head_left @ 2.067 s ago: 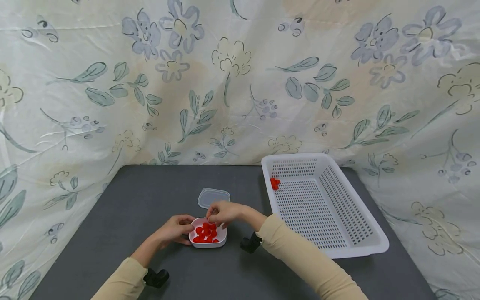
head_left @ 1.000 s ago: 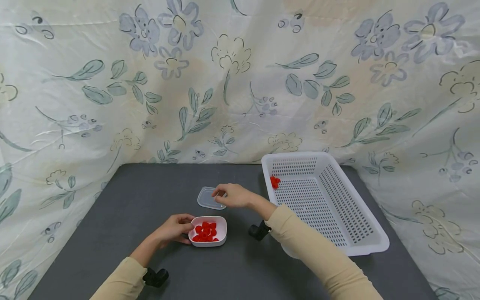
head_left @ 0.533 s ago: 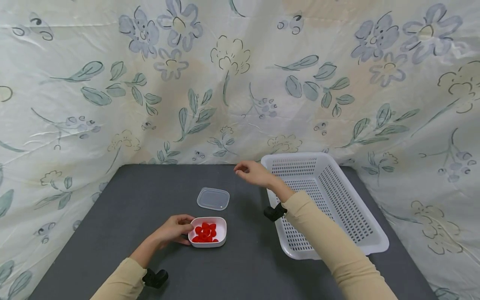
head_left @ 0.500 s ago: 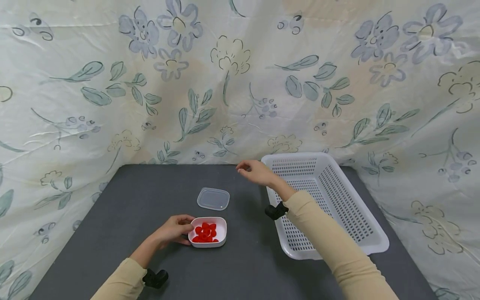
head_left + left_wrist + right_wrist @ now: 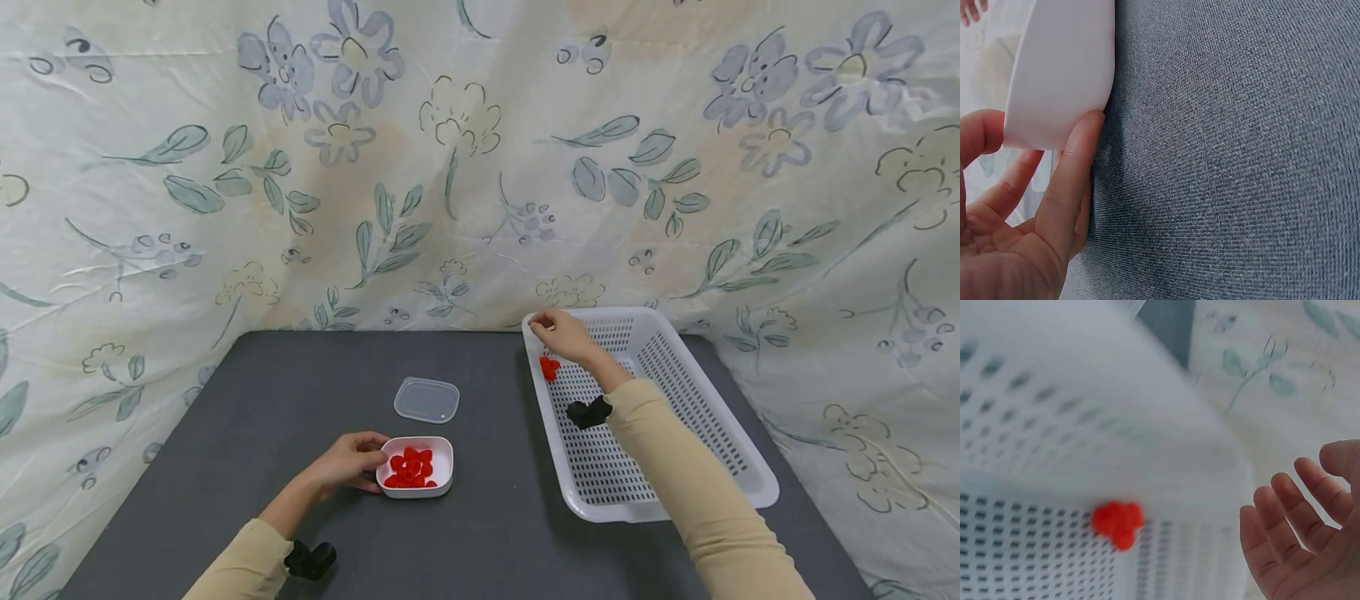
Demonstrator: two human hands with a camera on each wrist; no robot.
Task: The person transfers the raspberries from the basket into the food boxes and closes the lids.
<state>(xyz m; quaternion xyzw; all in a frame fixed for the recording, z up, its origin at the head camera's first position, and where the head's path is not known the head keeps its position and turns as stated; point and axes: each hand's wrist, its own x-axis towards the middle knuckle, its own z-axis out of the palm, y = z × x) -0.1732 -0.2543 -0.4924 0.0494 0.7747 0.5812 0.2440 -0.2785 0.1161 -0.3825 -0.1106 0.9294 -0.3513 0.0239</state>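
Note:
My left hand (image 5: 345, 462) grips the left side of a small white container (image 5: 442, 487), thumb at the rim and fingers along the outer wall. In the left wrist view the container (image 5: 1063, 69) is pinched at its end. Several small red pieces (image 5: 408, 471) lie inside it; their kind is too small to tell. My right hand (image 5: 564, 335) is over the far left corner of a white perforated basket (image 5: 611, 500). In the right wrist view its fingers (image 5: 1288, 515) are loosely bent, and nothing shows between them. A few red pieces (image 5: 1117, 523) sit together in the basket below.
A clear lid (image 5: 426, 400) lies flat on the dark table (image 5: 315, 375), behind the white container. The basket stands at the table's right side. A floral cloth (image 5: 465, 208) hangs behind the table. Each wrist bears a black device (image 5: 311, 558).
From the small container, my right hand has moved over the lid, then right and away to the basket's far left corner. One red piece fewer seems visible in the container. My left hand has stayed put.

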